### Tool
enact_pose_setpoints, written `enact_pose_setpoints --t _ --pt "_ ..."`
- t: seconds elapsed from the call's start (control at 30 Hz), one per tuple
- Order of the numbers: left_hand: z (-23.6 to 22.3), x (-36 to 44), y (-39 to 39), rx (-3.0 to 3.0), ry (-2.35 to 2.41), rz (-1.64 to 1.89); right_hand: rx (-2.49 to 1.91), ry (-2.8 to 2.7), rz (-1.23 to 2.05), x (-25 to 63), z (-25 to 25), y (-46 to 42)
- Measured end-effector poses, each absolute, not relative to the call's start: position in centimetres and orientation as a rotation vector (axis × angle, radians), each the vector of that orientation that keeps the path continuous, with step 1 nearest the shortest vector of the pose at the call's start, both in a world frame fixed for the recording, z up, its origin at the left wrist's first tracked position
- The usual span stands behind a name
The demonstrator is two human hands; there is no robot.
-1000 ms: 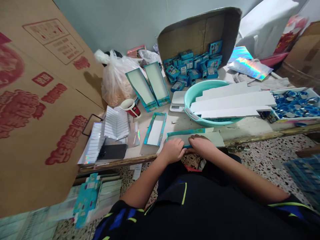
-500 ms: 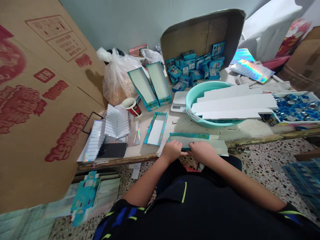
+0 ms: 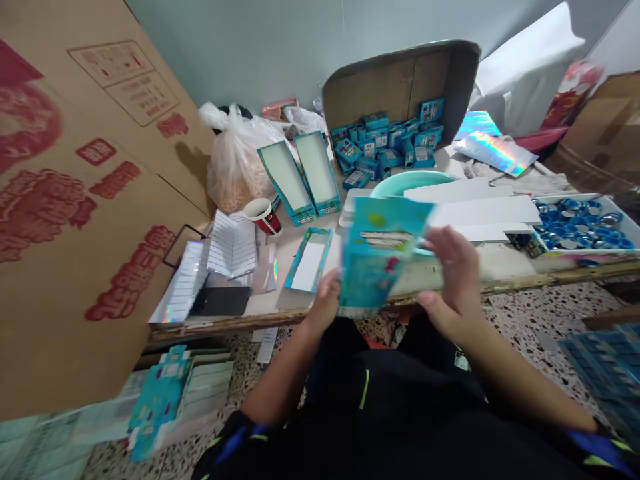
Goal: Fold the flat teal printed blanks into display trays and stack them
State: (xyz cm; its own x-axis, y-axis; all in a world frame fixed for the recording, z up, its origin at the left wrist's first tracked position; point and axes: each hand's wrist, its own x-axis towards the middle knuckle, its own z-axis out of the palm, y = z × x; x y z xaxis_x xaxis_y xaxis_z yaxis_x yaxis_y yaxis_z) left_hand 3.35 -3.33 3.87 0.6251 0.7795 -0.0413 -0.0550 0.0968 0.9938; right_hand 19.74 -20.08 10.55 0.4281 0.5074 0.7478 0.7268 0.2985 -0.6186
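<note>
A teal printed cardboard box (image 3: 383, 250), blurred by motion, is tilted up above the table's front edge with its printed side towards me. My left hand (image 3: 325, 300) grips it by the lower left edge. To the right of the box my right hand (image 3: 453, 287) is open, thumb and fingers spread, with nothing in it. On the table left of the box lies an open teal tray box (image 3: 309, 260) with a white inside. Two taller open teal boxes (image 3: 316, 170) stand upright behind it.
A mint basin (image 3: 415, 179), partly hidden by the held box, carries white card strips (image 3: 480, 213). Behind it a carton (image 3: 400, 73) holds several small teal boxes. At right is a tray of blue caps (image 3: 585, 223). A paper cup (image 3: 263, 217) and black phone (image 3: 223, 301) are at left.
The teal box has been lifted off the table edge and turned so its printed side shows. My right hand has let go of it and opened to the right.
</note>
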Motion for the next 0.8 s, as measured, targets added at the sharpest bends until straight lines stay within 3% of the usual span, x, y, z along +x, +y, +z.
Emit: enact_pose_setpoints --t 0.1,0.27,0.4,0.57,0.7,0.8 --pt "4.9 4.7 -5.8 1.264 0.488 0.615 -1.278 -1.066 0.090 19.6 10.4 -17.6" --pt "7.3 5.9 -7.2 1.310 0.338 0.819 -1.280 -0.854 0.465 19.2 8.3 -16.0" --pt "7.4 7.2 -7.1 1.418 0.422 0.833 -1.277 -0.789 0.677 19.9 7.0 -15.9" --pt "7.5 8.0 -6.6 1.567 0.565 0.721 -1.378 -0.601 0.574 20.8 7.2 -16.9" --pt "7.5 7.9 -7.6 1.450 0.410 0.569 -1.412 -0.595 0.356 20.3 8.0 -17.6" --pt "7.4 8.0 -8.5 1.333 0.335 0.572 -1.387 -0.665 0.378 20.0 8.5 -17.7"
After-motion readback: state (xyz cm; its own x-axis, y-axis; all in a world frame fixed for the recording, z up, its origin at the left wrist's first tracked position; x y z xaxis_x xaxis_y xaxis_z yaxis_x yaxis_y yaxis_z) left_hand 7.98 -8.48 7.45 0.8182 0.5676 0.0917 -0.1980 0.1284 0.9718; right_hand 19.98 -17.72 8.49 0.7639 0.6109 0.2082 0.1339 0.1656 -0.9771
